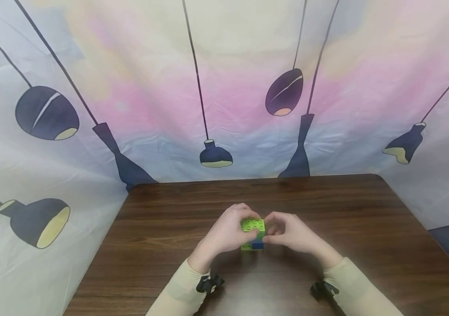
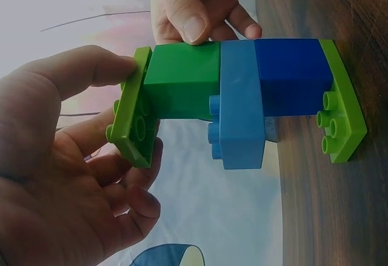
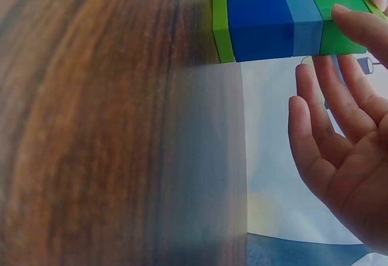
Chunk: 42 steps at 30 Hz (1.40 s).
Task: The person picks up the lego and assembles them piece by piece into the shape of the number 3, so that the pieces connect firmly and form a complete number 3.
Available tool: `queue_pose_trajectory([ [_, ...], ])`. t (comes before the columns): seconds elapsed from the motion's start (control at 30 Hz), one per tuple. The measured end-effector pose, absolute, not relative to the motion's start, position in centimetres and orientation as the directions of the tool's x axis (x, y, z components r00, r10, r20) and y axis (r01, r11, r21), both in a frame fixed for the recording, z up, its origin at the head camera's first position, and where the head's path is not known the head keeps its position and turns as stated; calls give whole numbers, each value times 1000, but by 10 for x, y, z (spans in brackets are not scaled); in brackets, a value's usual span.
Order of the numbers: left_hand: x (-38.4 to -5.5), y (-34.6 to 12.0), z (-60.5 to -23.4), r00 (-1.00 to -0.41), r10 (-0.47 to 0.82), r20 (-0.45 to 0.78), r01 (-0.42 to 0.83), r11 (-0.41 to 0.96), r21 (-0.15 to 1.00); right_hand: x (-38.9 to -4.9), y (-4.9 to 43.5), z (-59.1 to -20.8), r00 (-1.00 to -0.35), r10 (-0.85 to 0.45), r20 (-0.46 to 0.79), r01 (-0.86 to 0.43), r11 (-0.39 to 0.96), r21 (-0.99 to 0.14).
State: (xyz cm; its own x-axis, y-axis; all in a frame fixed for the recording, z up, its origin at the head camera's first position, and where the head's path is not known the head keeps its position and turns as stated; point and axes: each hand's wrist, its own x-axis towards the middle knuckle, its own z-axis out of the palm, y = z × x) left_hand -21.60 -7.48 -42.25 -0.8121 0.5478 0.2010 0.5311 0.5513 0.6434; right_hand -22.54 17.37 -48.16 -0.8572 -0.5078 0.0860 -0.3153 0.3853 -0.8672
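Observation:
A tower of toy building bricks stands on the table between both hands. Its lime base plate (image 2: 347,108) lies on the wood, with a dark blue brick (image 2: 294,78), a light blue brick (image 2: 241,108) and a green brick (image 2: 182,84) stacked above. Another lime plate (image 1: 253,224) sits at the top, tilted against the green brick in the left wrist view. My left hand (image 1: 230,230) pinches this top plate between thumb and fingers. From the other side, my right hand (image 1: 293,233) grips the green brick, its thumb (image 3: 351,23) on one face.
The dark wooden table (image 1: 161,237) extends around the tower to a straight back edge. Behind it hangs a cloth backdrop (image 1: 240,109) printed with lamps. Each wrist wears a small black camera mount, the left one (image 1: 210,283) close over the tabletop.

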Motion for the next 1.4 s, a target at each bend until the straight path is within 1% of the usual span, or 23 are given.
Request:
queue_pose_trajectory([
  [0.43, -218, -76, -423, -796, 569, 207, 549, 534, 643, -225, 174, -481, -854, -513, 82, -309, 375, -874],
  [0.77, -217, -75, -423, -807, 560, 189, 530, 544, 650, -224, 174, -481, -854, -514, 86, -311, 371, -875],
  [0.9, -218, -76, -422, -783, 593, 186, 558, 538, 632, -224, 174, -480, -856, -510, 86, -311, 376, -873],
  [1.1, -219, -78, -421, -739, 649, 180, 617, 546, 566, -224, 175, -479, -857, -507, 92, -318, 379, -869],
  [1.4, -219, -79, -422, -730, 655, 196, 633, 539, 556, -224, 174, -479, -859, -504, 93, -323, 391, -862],
])
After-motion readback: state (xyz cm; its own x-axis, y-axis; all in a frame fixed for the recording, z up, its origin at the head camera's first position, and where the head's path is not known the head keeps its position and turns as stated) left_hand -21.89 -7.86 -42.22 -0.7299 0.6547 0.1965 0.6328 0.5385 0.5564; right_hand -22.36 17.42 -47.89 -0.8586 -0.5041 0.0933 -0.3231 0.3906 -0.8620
